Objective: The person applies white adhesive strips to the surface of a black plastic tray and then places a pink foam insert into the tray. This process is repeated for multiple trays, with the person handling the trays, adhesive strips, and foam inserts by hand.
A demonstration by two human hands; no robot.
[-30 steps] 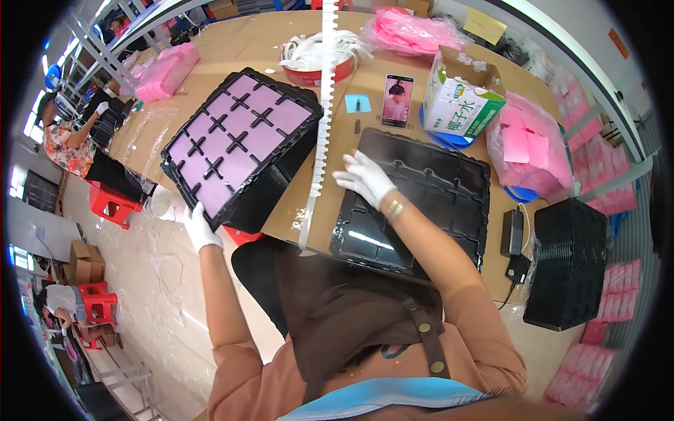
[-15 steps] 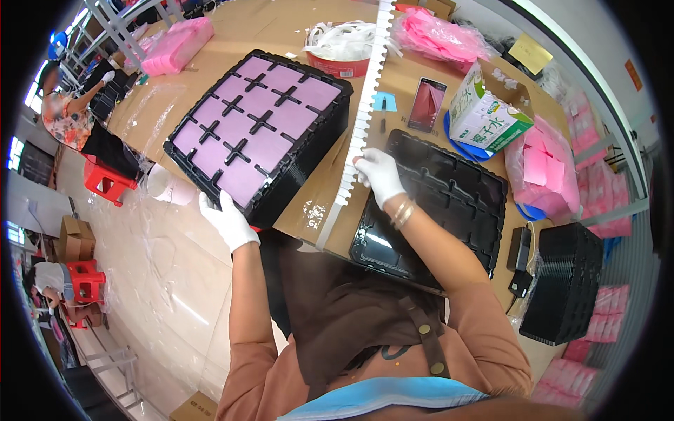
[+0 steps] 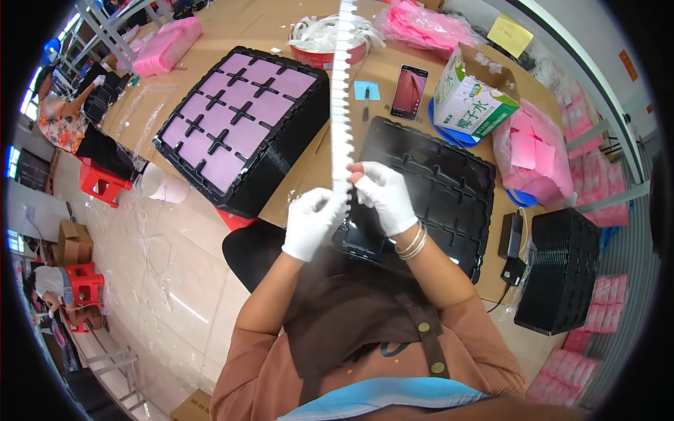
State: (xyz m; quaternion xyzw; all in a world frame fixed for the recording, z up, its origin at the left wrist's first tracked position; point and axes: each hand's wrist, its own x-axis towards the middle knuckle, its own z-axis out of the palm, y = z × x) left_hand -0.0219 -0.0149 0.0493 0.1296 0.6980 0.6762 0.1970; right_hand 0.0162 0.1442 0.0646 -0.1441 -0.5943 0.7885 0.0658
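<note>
Both my hands wear white gloves. A long white strip with a toothed edge (image 3: 340, 91) runs up from between them toward the far edge of the table. My right hand (image 3: 385, 198) pinches its right edge near the lower end. Opposite it, my left hand (image 3: 309, 221) has its fingers closed on the strip's lower end. To the left is a tall stack of black trays (image 3: 298, 123), its top one showing lilac panels (image 3: 246, 105) between cross-shaped ribs. Under and beyond my right hand, a shiny black tray (image 3: 442, 182) lies on the table, its cells dark.
A red tub of white strips (image 3: 316, 56), a phone (image 3: 409, 91), a pen (image 3: 366, 105) and an open carton (image 3: 477, 105) stand farther back. Pink bagged bundles (image 3: 537, 161) and another black tray stack (image 3: 558, 270) are at right. Another person (image 3: 63, 123) sits far left.
My left hand has left the tray stack and come right to the strip. The strip has swung more upright, its lower end now between both hands. The view has shifted slightly.
</note>
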